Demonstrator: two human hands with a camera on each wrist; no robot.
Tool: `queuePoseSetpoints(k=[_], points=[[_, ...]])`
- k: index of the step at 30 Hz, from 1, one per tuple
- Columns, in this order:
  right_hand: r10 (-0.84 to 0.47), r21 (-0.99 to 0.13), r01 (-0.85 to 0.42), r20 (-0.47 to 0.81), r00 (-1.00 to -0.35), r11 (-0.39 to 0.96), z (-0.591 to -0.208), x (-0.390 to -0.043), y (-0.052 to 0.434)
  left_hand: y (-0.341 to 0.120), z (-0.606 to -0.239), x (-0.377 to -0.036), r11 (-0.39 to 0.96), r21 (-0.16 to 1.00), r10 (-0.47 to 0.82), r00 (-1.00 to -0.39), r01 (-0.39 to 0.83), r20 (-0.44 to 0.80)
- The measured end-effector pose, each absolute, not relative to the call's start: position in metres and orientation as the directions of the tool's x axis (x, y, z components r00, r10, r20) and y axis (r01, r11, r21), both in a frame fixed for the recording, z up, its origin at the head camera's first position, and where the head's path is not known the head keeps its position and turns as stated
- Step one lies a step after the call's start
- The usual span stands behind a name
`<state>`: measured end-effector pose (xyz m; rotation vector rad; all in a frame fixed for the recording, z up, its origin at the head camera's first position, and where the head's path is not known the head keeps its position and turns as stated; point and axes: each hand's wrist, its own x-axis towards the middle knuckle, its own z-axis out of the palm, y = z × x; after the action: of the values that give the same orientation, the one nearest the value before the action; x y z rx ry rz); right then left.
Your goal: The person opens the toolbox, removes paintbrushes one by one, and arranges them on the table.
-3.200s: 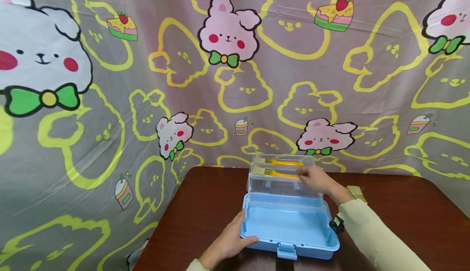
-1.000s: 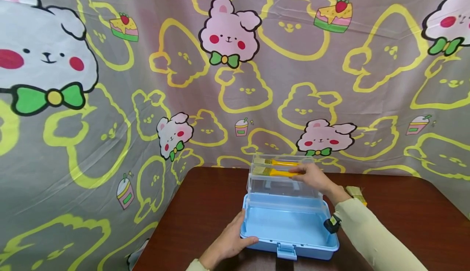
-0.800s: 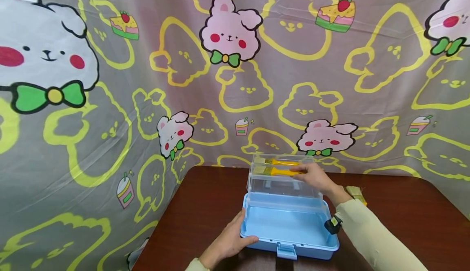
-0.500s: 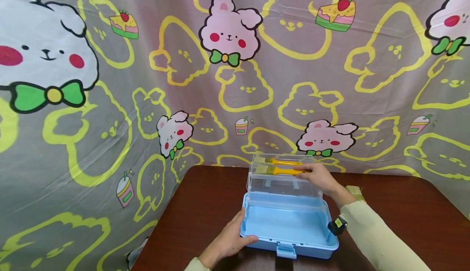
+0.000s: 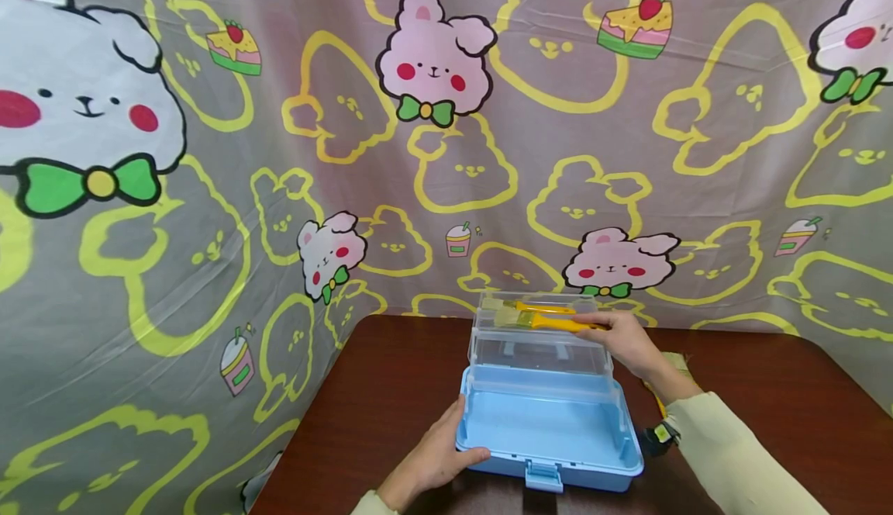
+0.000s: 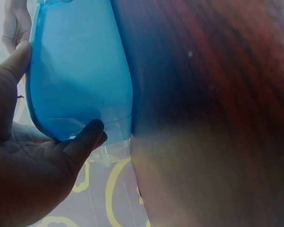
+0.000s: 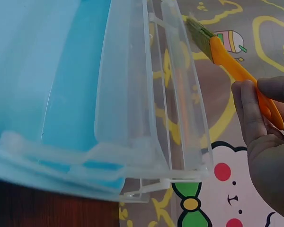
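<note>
My right hand (image 5: 628,340) pinches the orange-yellow handle of a flat paintbrush (image 5: 554,323), its pale bristles pointing left. The right wrist view shows this brush (image 7: 234,66) raised off the clear plastic trays (image 7: 128,85), gripped between thumb and fingers. Another paintbrush (image 5: 540,309) with a yellow handle lies in the uppermost tray. Below the trays is the open light-blue toolbox (image 5: 502,464). My left hand (image 5: 436,453) grips its front left corner, thumb over the front rim and fingers along the side; the left wrist view shows the thumb and fingers around the blue wall (image 6: 80,80).
On the dark reddish table (image 5: 391,391), a further paintbrush (image 5: 675,360) lies right of the box, partly hidden by my right forearm. A blue latch (image 5: 544,476) hangs at the box front. A cartoon-printed curtain (image 5: 446,150) stands close behind the table.
My right hand took the nearer paintbrush by its handle, lifted it from its tray and moved it right. My left hand stayed on the box corner.
</note>
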<state>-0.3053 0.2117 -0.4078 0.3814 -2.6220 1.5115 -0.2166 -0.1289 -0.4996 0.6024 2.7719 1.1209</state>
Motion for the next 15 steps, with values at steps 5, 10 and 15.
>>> queuePoseSetpoints(k=[5, 10, 15], points=[[-0.144, -0.845, -0.241, 0.196, -0.97, 0.478, -0.406, -0.297, 0.221, -0.129, -0.5, -0.217, 0.648, 0.69, 0.394, -0.917, 0.322, 0.058], [-0.116, -0.852, -0.219, 0.186, -0.976, 0.476, -0.407, -0.291, 0.234, -0.129, -0.499, -0.217, 0.645, 0.697, 0.391, -0.919, 0.315, 0.053], [-0.098, -0.852, -0.229, 0.208, -0.973, 0.47, -0.407, -0.283, 0.246, -0.129, -0.499, -0.217, 0.645, 0.697, 0.388, -0.92, 0.313, 0.054]])
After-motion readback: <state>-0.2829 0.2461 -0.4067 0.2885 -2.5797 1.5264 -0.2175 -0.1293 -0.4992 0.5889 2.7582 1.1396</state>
